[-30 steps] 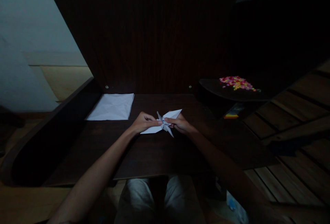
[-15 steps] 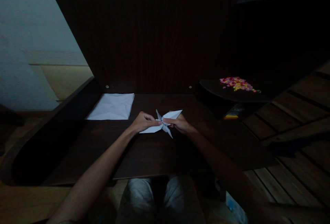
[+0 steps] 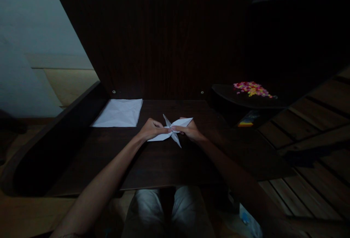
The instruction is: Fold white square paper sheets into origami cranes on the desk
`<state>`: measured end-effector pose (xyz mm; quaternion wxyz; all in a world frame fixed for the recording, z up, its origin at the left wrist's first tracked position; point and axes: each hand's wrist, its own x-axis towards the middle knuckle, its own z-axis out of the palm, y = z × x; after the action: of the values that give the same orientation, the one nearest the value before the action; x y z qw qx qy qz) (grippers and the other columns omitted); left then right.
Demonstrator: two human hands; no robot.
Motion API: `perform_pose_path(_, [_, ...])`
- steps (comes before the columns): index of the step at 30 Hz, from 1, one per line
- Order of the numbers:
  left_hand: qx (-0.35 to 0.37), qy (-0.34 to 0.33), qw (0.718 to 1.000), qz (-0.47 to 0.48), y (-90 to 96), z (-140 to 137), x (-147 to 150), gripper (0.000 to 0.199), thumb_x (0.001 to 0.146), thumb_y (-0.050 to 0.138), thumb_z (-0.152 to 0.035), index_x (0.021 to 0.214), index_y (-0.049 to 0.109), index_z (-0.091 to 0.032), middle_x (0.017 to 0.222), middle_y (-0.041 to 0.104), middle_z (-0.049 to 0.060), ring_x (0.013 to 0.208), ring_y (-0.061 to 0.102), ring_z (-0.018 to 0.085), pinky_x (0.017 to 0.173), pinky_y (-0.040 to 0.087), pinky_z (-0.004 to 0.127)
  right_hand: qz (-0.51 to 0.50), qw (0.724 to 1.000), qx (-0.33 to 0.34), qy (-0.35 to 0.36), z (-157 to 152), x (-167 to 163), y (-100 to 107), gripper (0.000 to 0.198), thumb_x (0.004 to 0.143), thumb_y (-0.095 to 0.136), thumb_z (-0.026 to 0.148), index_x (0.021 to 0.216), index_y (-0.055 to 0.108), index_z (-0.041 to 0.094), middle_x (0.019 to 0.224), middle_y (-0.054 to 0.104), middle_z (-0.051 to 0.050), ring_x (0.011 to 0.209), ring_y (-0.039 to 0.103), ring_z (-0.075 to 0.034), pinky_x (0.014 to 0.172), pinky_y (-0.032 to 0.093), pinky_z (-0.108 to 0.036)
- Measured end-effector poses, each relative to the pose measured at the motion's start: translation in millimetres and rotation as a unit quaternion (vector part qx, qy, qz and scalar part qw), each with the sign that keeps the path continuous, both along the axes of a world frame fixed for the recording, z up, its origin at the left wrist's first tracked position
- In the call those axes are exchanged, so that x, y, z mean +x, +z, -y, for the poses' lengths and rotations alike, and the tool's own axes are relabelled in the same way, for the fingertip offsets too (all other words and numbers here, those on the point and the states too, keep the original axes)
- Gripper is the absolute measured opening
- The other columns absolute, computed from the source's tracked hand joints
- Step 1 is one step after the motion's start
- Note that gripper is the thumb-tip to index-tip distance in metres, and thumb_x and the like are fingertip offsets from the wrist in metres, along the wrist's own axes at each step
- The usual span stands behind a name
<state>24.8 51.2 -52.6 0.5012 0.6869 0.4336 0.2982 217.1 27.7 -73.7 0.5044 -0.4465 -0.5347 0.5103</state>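
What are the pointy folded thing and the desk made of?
The folded thing looks like paper, white and matte: it has thin edges and crisp points. The desk is dark brown and dull, maybe wood or wood-look board, with faint grain-like streaks.

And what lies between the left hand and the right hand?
The head view shows folded white paper between the left hand and right hand, held by both.

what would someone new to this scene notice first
Probably the bright pink, red and yellow pile of small pieces on the dark shelf at right. Next, the white folded paper with pointed flaps, held between both hands at centre, then the white paper stack at the desk's back left.
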Motion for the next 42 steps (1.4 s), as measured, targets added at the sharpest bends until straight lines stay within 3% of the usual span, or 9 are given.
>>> perform_pose_path(4, [-0.001,0.002,1.000,-0.004,-1.6,-1.7,-0.7,0.036,0.055,0.077,-0.047,0.052,0.068,-0.012,0.048,0.056,0.000,0.046,0.041,0.008,0.043,0.025,0.021,0.010,1.000,0.002,-0.005,-0.7,0.6,-3.1,0.031,0.053,0.082,0.034,0.065,0.062,0.014,0.054,0.057,0.003,0.043,0.045,-0.007,0.037,0.029,-0.019])
perform_pose_path(9, [-0.015,-0.010,1.000,0.014,-1.5,-2.8,-3.7,0.040,0.067,0.067,-0.052,0.065,0.074,-0.012,0.047,0.053,-0.001,0.045,0.039,0.008,0.043,0.023,0.022,-0.029,1.000,0.001,0.007,-2.2,2.5,-6.9,0.032,0.056,0.081,0.034,0.068,0.058,0.015,0.055,0.056,0.004,0.042,0.043,-0.006,0.036,0.027,-0.019])
perform_pose_path(20, [0.023,-0.013,1.000,-0.002,-0.7,-2.9,-4.2,0.039,0.067,0.069,-0.052,0.063,0.074,-0.013,0.043,0.048,-0.002,0.044,0.032,0.007,0.042,0.017,0.022,-0.034,0.999,0.003,-0.009,0.9,-1.7,-1.7,0.034,0.056,0.081,0.037,0.064,0.056,0.016,0.052,0.053,0.004,0.041,0.041,-0.007,0.036,0.026,-0.020])
perform_pose_path(27, [0.030,0.017,0.999,-0.024,0.3,-3.5,-3.6,0.037,0.067,0.069,-0.049,0.060,0.074,-0.013,0.040,0.043,-0.003,0.042,0.029,0.006,0.041,0.016,0.024,-0.001,0.999,0.031,-0.038,0.7,-3.3,-2.3,0.031,0.056,0.081,0.035,0.061,0.057,0.016,0.054,0.054,0.004,0.046,0.046,-0.008,0.040,0.032,-0.021])
perform_pose_path(34, [-0.021,0.003,1.000,0.014,-5.0,-4.8,-3.3,0.034,0.055,0.079,-0.045,0.064,0.072,-0.013,0.058,0.063,0.002,0.052,0.050,0.010,0.048,0.031,0.022,0.000,1.000,0.001,-0.005,-1.5,-2.5,-3.2,0.032,0.060,0.079,0.038,0.066,0.056,0.016,0.051,0.053,0.005,0.039,0.041,-0.006,0.034,0.028,-0.019])
perform_pose_path(42, [-0.023,-0.012,1.000,0.001,-5.2,-6.7,-3.6,0.032,0.050,0.083,-0.040,0.059,0.070,-0.013,0.058,0.064,0.003,0.053,0.052,0.011,0.050,0.034,0.023,0.002,0.999,-0.036,0.037,1.8,-2.9,2.7,0.032,0.063,0.077,0.040,0.068,0.057,0.015,0.046,0.050,0.006,0.035,0.038,-0.004,0.031,0.025,-0.016])
